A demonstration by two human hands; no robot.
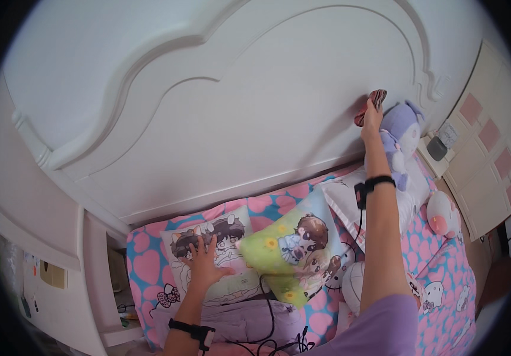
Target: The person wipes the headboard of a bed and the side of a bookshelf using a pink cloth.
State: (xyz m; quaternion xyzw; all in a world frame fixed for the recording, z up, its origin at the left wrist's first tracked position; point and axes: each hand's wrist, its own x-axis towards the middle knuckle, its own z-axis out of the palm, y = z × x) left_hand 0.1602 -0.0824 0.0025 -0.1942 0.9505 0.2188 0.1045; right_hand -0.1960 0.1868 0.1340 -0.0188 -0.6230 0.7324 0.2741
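Observation:
My right hand [373, 116] is shut on a crumpled red-brown patterned cloth [364, 113], held against or close to the white headboard [246, 133]. Just to the right of that hand sits a lavender and white plush toy [401, 129]. Fingers spread, my left hand [206, 262] rests on a white cushion with cartoon figures [233, 278] and holds nothing. A green and blue cartoon cushion [277, 258] lies beside it. Both wrists wear black straps with cables.
The bed has a pink and blue heart-patterned sheet [146, 262]. Folded purple fabric [237, 322] and black cables lie near me. A white plush toy [442, 213] is at the right, beyond it a nightstand [433, 162] and a cabinet with pink panels [487, 147]. Open shelving [99, 267] stands at the left.

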